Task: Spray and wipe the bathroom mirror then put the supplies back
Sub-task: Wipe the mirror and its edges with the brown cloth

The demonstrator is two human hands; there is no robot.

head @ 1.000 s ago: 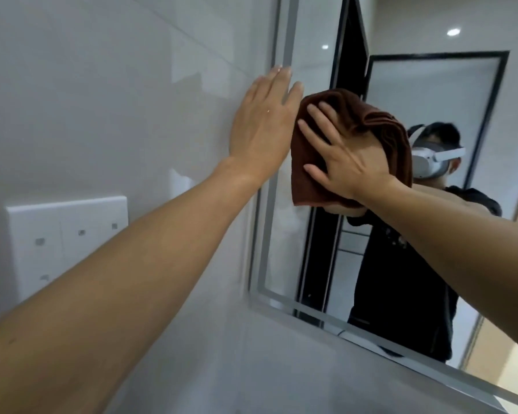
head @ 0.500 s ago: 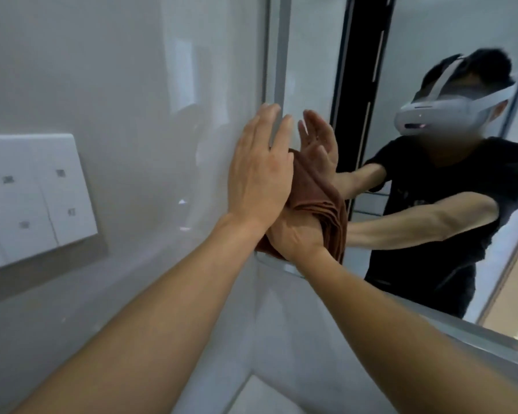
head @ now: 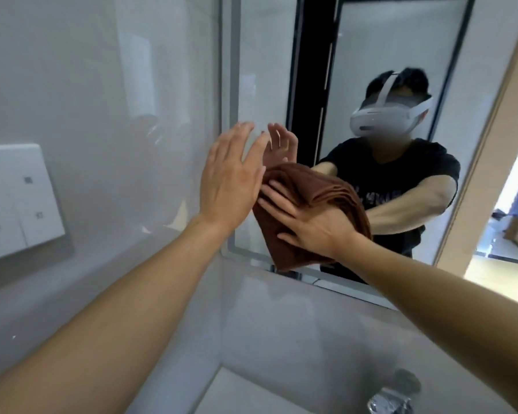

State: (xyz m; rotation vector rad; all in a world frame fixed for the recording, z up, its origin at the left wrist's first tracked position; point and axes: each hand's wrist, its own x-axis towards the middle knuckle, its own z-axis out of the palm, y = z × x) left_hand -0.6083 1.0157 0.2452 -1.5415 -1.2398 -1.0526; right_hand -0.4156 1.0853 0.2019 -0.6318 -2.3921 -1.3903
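The right hand (head: 311, 222) lies flat on a brown cloth (head: 308, 204) and presses it on the bathroom mirror (head: 386, 55). Its fingers are spread out straight, not curled, and they point toward ten o'clock. The cloth is folded and bunched up. It sits at the mirror's lower left corner, and its bottom tip hangs down over the mirror's gray frame (head: 231, 85) at six o'clock.

The left hand (head: 228, 180) is at nine o'clock from the cloth, just beside it. It is open and flat, fingers straight and pointing up to twelve o'clock. It holds nothing. Its palm faces the wall at the mirror's left edge, but I cannot tell if it touches.

In the mirror you can see the person's own arms, a black shirt and a white headset.

A white switch plate (head: 18, 201) is on the gray wall (head: 102, 85), far off at nine o'clock. A shiny tap (head: 392, 395) is down at five o'clock.
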